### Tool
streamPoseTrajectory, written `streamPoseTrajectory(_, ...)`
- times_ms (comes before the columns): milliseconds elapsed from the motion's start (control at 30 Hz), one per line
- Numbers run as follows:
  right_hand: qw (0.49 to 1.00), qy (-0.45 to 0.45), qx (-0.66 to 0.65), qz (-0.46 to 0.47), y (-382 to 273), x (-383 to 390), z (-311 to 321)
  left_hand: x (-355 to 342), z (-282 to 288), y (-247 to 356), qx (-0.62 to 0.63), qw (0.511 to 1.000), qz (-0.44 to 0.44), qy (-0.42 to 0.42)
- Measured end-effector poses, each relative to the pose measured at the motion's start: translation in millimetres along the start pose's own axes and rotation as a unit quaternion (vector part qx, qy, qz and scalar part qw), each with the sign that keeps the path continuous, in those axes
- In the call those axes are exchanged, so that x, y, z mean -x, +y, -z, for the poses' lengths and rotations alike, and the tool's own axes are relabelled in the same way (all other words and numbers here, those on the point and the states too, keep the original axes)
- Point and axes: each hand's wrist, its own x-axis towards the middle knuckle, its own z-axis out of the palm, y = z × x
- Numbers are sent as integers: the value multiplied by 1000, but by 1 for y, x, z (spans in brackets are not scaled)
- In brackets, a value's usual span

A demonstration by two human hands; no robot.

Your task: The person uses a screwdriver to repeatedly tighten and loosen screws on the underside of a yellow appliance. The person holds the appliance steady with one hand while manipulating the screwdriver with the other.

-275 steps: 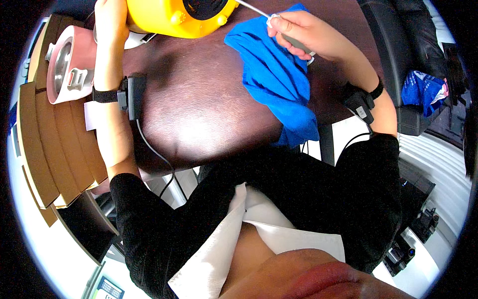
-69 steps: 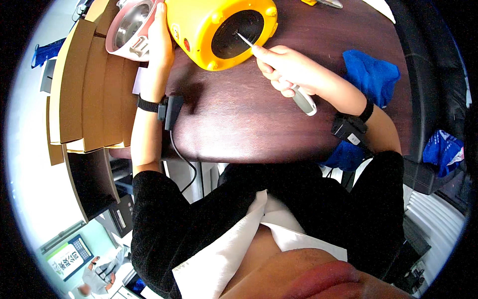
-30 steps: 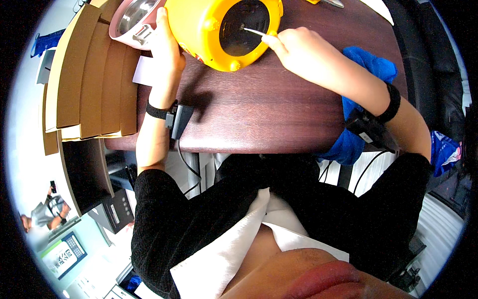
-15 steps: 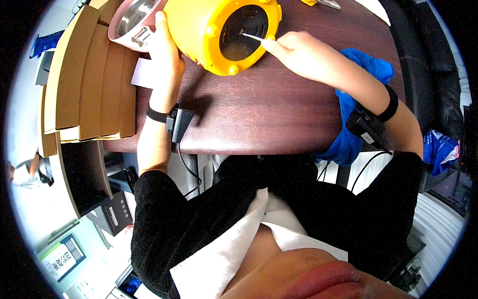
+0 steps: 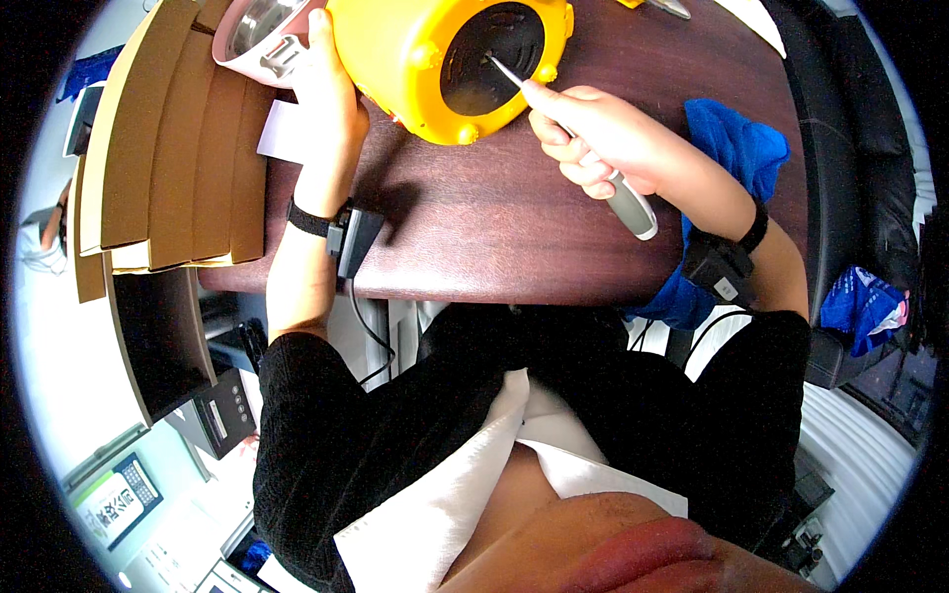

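In the head view, the person's right hand (image 5: 608, 133) grips a screwdriver (image 5: 633, 206), its fingers curled around the grey-and-white handle while the thumb and forefinger pinch near the start of the shaft. The handle's butt end sticks out below the palm, and the thin shaft slants up to the left, its tip at the middle of the round black panel (image 5: 474, 84) of a yellow appliance (image 5: 390, 59). The appliance lies at the top of the view over the tabletop (image 5: 474, 227), the panel and the small yellow feet around it turned toward the right hand.

The left hand (image 5: 336, 99) rests against the appliance's left side, one digit stretched straight up; the other fingers are hidden, so how they are set cannot be told. Just beside that hand is a pink pot (image 5: 229, 44) with a metal inside, and near its wrist lies a pale sheet (image 5: 284, 131). Cardboard boxes (image 5: 148, 148) stand at the far left. A blue cloth (image 5: 736, 148) lies under and beside the right forearm.
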Motion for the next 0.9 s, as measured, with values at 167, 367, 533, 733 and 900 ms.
streamPoseTrajectory(167, 1000, -2, -19, 2, 8, -1, -5, 1, -4, 0, 13, 1000, -3, 12)
streamPoseTrajectory(367, 999, -19, -47, 8, 8, 0, -5, 1, -1, -4, 16, 999, -36, -14)
streamPoseTrajectory(533, 998, -21, -58, 6, 15, -3, -4, 0, 1, -6, 4, 999, -35, -11)
streamPoseTrajectory(733, 997, -22, -68, 10, 15, -1, -5, 0, 1, -7, 9, 999, -36, -13)
streamPoseTrajectory(900, 995, -39, -88, 4, 15, -4, -3, -2, 4, -9, 8, 999, -33, -22)
